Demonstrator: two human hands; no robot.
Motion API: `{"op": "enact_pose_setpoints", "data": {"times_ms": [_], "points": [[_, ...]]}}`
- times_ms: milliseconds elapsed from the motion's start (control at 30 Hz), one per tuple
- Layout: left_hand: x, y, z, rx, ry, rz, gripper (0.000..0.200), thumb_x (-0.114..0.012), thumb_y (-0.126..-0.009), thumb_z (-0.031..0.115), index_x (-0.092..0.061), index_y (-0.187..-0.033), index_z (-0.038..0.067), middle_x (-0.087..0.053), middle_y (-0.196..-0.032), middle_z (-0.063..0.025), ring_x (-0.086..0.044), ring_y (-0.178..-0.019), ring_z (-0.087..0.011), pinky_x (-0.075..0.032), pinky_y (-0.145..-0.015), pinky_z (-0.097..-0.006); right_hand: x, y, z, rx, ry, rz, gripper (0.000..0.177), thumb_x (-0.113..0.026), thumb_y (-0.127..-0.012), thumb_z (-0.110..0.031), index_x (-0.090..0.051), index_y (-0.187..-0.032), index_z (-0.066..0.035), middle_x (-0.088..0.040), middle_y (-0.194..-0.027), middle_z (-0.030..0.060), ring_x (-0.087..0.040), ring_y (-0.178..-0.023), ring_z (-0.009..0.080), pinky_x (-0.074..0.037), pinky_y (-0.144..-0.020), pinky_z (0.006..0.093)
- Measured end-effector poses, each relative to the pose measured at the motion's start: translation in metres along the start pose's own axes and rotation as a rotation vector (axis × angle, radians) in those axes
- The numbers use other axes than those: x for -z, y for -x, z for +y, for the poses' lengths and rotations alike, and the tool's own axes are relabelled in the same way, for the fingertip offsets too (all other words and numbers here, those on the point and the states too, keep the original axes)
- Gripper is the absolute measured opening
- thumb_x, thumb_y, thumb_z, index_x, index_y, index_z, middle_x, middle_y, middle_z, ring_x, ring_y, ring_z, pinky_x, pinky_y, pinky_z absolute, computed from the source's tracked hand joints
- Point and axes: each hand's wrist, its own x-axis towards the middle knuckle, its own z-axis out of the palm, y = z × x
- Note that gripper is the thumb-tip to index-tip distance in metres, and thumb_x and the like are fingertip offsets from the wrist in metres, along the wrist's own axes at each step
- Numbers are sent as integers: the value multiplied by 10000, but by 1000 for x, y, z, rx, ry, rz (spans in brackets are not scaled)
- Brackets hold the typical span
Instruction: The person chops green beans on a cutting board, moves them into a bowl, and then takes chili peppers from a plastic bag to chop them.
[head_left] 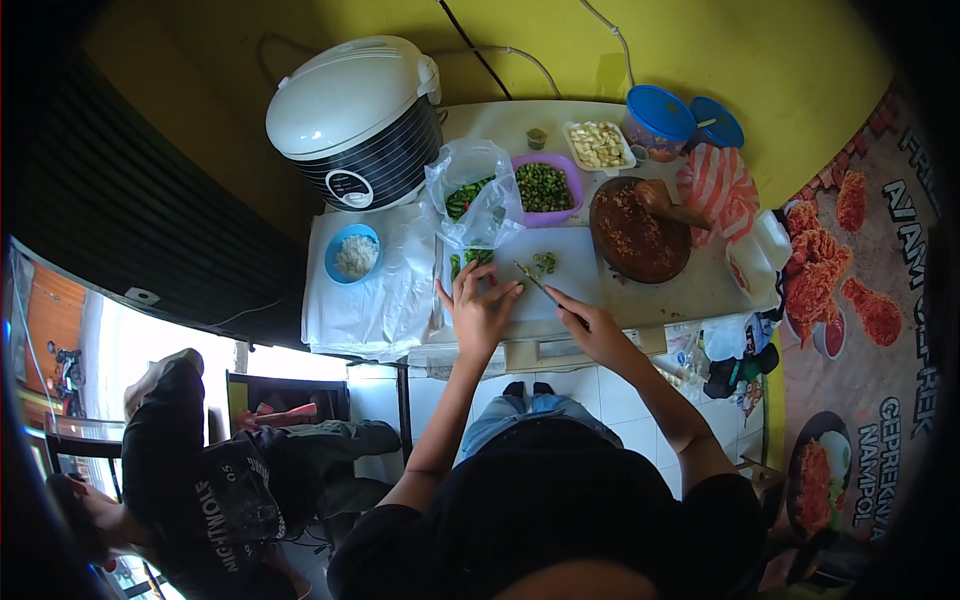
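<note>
My right hand (592,328) is closed round the handle of a small knife (530,277), whose blade points up and left over a white cutting board (575,250). Left of the blade, my left hand (480,305) has its thumb and a finger pinched near the knife tip; what sits between them is too small to name. Cut green pieces (544,262) lie just beyond the blade. Whole green chillies (478,257) rest at the board's left, above my left hand. Behind them stands an open clear plastic bag (480,222) with more green and red chillies.
Around the board are a purple tub (571,180) of cut greens, a stone mortar (640,262) with a pestle, a tray of garlic (597,145), blue-lidded tubs (661,112), a rice bowl (355,257) and a rice cooker (350,120). Another person (215,480) sits at the lower left.
</note>
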Motion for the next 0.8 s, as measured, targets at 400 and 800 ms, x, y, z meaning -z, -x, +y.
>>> {"op": "enact_pose_setpoints", "data": {"times_ms": [400, 800], "points": [[1, 0, 5, -3, -19, 30, 126, -807, -769, 312, -799, -882, 256, -610, -1173, 36, -497, -1272, -226, -129, -1122, -667, -10, 9, 14, 12, 3, -6, 452, -488, -1030, -147, -442, -1479, -159, -358, -665, 23, -327, -608, 89, -362, -575, 255], [0, 0, 4, 26, 16, 32, 107, -804, -775, 297, -799, -854, 226, -618, -1160, 24, -507, -1268, -230, -128, -1127, -661, -14, 11, 9, -49, -30, -13, 454, -485, -1026, -134, -443, -1477, -161, -362, -666, 27, -334, -623, 93, -369, -596, 252]]}}
